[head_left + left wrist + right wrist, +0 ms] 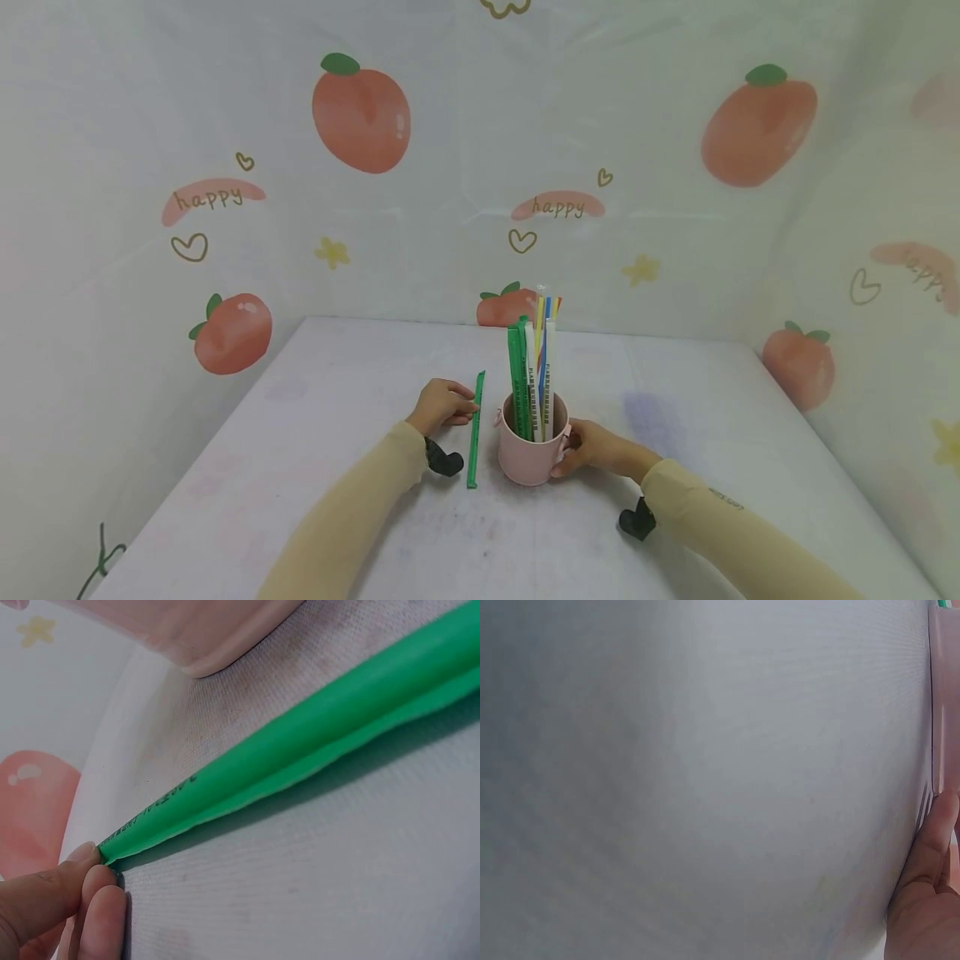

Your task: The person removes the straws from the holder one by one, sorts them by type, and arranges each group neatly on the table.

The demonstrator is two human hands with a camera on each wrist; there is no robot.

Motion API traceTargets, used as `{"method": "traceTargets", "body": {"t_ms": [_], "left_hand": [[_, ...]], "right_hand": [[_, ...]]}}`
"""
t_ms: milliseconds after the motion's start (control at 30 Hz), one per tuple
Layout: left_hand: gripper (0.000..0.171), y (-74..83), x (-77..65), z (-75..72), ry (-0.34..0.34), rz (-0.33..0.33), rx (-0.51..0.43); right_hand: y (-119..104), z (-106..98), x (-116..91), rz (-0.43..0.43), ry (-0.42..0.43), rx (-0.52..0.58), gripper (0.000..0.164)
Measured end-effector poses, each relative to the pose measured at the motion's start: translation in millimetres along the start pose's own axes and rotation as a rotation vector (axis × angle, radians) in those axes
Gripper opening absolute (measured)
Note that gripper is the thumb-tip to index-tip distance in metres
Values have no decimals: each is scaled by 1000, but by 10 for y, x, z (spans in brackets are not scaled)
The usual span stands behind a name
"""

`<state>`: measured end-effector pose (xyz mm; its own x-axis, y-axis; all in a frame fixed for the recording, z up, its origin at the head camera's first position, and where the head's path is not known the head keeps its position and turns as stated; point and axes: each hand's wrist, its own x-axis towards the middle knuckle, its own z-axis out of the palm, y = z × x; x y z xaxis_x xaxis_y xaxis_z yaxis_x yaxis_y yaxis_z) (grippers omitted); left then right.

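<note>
A green wrapped straw (474,454) lies lengthwise on the table, left of a small pink bucket (527,463). My left hand (442,403) pinches it between thumb and fingers toward its far end; the left wrist view shows the green wrapper (277,754) running away from the fingertips. Upright in the bucket stand several wrapped straws, some green (517,379), others white (550,375) or clear with coloured straws inside. At the bucket's right side my right hand (597,447) grips it low, the thumb near the base; its other fingers are partly hidden.
A white cloth covers the table (360,533). Behind it hangs a pale backdrop (450,233) printed with fruit, hearts and stars. Black straps (444,458) are on both wrists. A green cord (102,554) shows at the lower left.
</note>
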<state>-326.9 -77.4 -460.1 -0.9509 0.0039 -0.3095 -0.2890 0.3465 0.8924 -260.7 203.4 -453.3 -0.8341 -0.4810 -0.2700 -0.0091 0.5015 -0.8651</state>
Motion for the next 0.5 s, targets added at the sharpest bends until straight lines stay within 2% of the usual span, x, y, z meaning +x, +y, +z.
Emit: {"method": "traceTargets", "body": {"t_ms": [500], "left_hand": [[26,-30,2,-15,-18,28,-28]], "right_hand": [[-9,4,6,-2,-2,13,62]]}}
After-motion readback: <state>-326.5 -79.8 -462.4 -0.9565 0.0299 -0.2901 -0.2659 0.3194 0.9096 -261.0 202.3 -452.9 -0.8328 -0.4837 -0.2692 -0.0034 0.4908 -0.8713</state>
